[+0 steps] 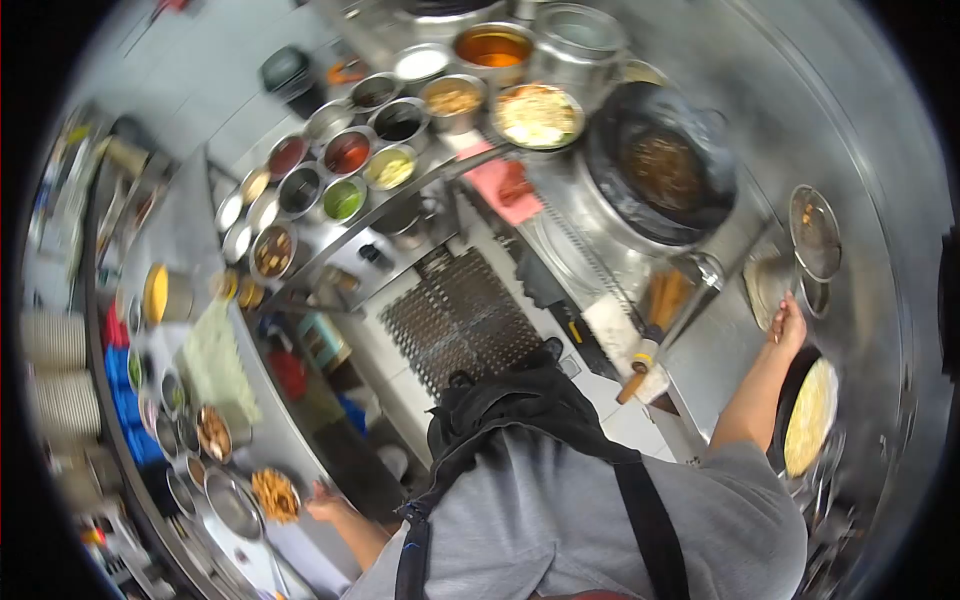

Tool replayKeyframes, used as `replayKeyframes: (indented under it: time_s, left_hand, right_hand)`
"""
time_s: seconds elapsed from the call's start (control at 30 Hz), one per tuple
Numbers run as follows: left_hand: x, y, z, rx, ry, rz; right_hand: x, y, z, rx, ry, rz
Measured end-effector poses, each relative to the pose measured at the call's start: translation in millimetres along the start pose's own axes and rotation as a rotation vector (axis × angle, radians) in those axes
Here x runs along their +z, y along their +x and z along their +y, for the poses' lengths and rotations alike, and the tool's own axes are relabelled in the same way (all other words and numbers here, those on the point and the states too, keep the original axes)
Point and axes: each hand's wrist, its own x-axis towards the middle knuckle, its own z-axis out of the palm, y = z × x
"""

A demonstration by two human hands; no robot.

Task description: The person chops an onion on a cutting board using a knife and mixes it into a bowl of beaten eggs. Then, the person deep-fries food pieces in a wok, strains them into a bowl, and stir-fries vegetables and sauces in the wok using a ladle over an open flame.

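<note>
The brown strips (273,494) lie at the edge of the left-side counter (312,550), and the left hand (322,502) is at their side; a small push there could, I think, tip some of them over the edge. On the right, the round strainer (815,232) is just beyond the right hand (787,322); if its handle is held loosely, it might swing and knock the small metal pot (816,297). The right forearm passes close to the black pan (783,400), so its rim could touch the skin. Both arms are spread wide, the right more extended. The right fingers look narrowly closed, but whether they grip the handle I cannot tell; the left grip is too blurred.
</note>
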Motion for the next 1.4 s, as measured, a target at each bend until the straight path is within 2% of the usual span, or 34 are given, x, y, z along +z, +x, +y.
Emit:
replayKeyframes:
  time_s: [0.07,0.1,0.17,0.27,0.3,0.33,0.37,0.4,0.43,0.47,0.5,0.57,0.6,0.63,0.67,0.7,0.73,0.77,0.8,0.83,0.87,0.9,0.97,1.03,1.07,1.1,1.13,1.17,1.2,1.23,1.3,1.33,1.37,1.4]
  left_hand:
    - [55.0,-78.1,-41.8,0.145,0.276,-0.314]
    - [92.4,-123.0,-65.7,0.201,0.365,-0.510]
    - [175.6,-222.2,-103.6,0.205,0.495,-0.951]
    - [297.5,-362.3,-176.5,0.675,0.550,-1.481]
    - [326.9,-416.9,-175.0,0.822,0.828,-1.618]
    - [355.5,-456.2,-201.7,0.888,0.709,-1.727]
    - [390.4,-477.9,-231.1,1.140,0.738,-1.835]
    - [398.9,-524.4,-224.9,1.213,0.902,-1.891]
    - [427.2,-534.3,-256.0,1.478,1.096,-1.719]
    - [450.8,-549.6,-279.9,1.149,1.320,-1.811]
    - [465.2,-560.8,-302.2,1.216,1.253,-1.904]
    - [453.2,-592.8,-300.9,0.586,1.349,-1.903]
    - [455.3,-593.0,-306.9,0.910,1.393,-1.881]
    - [462.1,-586.7,-318.4,1.130,1.371,-1.909]
    - [461.2,-588.1,-323.3,1.303,1.525,-1.775]
    - [454.7,-589.5,-317.9,1.270,1.487,-1.750]
    - [446.3,-596.4,-303.8,1.392,1.498,-1.687]
    - [439.4,-598.1,-287.3,0.952,1.566,-1.820]
    - [426.9,-593.6,-298.3,1.223,1.402,-1.718]
    - [415.6,-591.8,-292.8,1.221,1.323,-1.792]
    - [401.8,-586.8,-285.7,1.277,1.081,-1.873]
    - [398.7,-591.5,-269.6,1.306,1.257,-1.891]
    - [409.8,-578.4,-285.9,1.317,1.095,-1.897]
    - [421.1,-588.6,-281.3,0.809,1.099,-1.834]
    - [433.3,-589.8,-265.4,0.141,0.957,-2.012]
    - [437.7,-606.9,-239.7,-0.061,1.064,-1.869]
    - [447.1,-606.6,-250.3,-0.233,0.895,-1.967]
    - [456.7,-607.1,-263.1,-0.430,0.731,-2.048]
    - [455.0,-619.3,-236.9,-0.724,0.893,-2.002]
    - [449.6,-632.2,-233.9,-0.769,0.923,-2.006]
    - [449.1,-657.0,-252.8,-0.435,1.055,-2.135]
    - [435.1,-682.1,-253.9,-0.436,1.086,-2.194]
    - [419.5,-700.9,-243.5,-0.360,1.074,-2.196]
    - [409.6,-714.4,-232.1,-0.295,1.044,-2.188]
  right_hand:
    - [-27.8,14.3,2.1,-0.057,-0.060,0.088]
    - [-39.3,8.7,-6.1,-0.012,-0.240,0.113]
    - [-60.2,16.8,-4.3,-0.007,-0.222,0.166]
    - [-85.0,31.7,6.3,-0.002,-0.197,0.143]
    - [-95.6,35.7,6.5,0.030,-0.237,0.099]
    - [-94.4,28.6,-3.8,0.040,-0.329,0.153]
    - [-82.6,17.1,-17.1,0.062,-0.429,0.178]
    - [-86.1,17.8,-22.2,0.048,-0.589,0.203]
    - [-99.8,29.2,-20.6,0.027,-0.748,0.206]
    - [-125.6,51.7,-12.3,0.036,-0.805,0.150]
    - [-122.8,42.5,-23.1,-0.029,-0.830,0.144]
    - [-131.8,36.9,-30.7,-0.128,-0.964,0.142]
    - [-136.5,34.2,-34.9,-0.179,-1.031,0.146]
    - [-129.6,34.3,-32.0,-0.237,-1.097,0.140]
    - [-110.2,28.3,-19.4,-0.298,-1.141,0.127]
    - [-94.3,13.3,-3.3,-0.358,-1.190,0.129]
    - [-73.5,-6.7,13.5,-0.412,-1.238,0.124]
    - [-53.9,-28.5,33.6,-0.448,-1.279,0.106]
    - [-37.0,-50.9,52.7,-0.469,-1.325,0.081]
    - [-25.2,-70.6,69.9,-0.479,-1.363,0.055]
    - [-13.2,-85.0,85.7,-0.474,-1.395,0.019]
    - [-1.8,-98.8,98.0,-0.465,-1.418,-0.014]
    - [24.5,-102.4,111.9,-0.467,-1.417,-0.099]
    - [52.6,-101.9,111.0,-0.467,-1.336,-0.172]
    - [55.3,-93.7,110.7,-0.636,-1.289,-0.279]
    - [81.5,-105.9,101.3,-0.448,-1.084,-0.199]
    - [69.0,-91.7,115.5,-0.424,-0.953,-0.174]
    - [88.1,-106.6,93.3,-0.355,-1.043,-0.178]
    - [85.4,-109.7,97.6,-0.400,-0.907,-0.141]
    - [71.3,-108.8,104.8,-0.416,-0.932,-0.123]
    - [62.1,-129.2,112.8,-0.270,-0.947,-0.068]
    - [53.9,-140.0,120.8,-0.189,-0.952,-0.031]
    - [36.8,-149.2,136.6,-0.139,-1.051,-0.008]
    - [16.8,-162.0,156.0,-0.204,-1.272,-0.026]
